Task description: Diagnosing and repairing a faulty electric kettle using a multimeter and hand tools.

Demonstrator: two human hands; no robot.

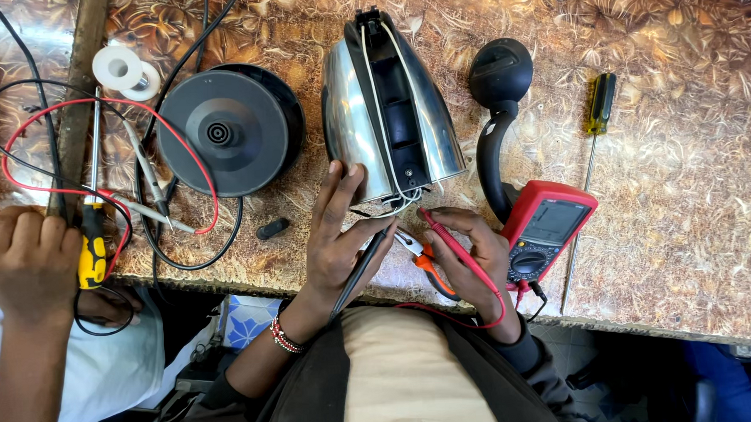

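A steel electric kettle (351, 120) lies on its side on the patterned table, its handle side stripped and white wires (402, 200) hanging out near me. My left hand (336, 237) holds a black test probe (362, 265), fingertips resting on the kettle's lower edge. My right hand (468, 253) holds a red test probe (456, 246), its tip pointing up at the white wires. Orange-handled pliers (423, 259) lie between my hands. A red multimeter (547, 228) sits just right of my right hand.
The kettle's round black base (223, 131) lies left of it, the black lid and handle piece (497, 107) to the right. A yellow-and-black screwdriver (595, 120) rests far right. Another person's fist (26, 261) is at the left edge near red and black leads, a tape roll (121, 70) and a yellow-handled screwdriver (92, 246).
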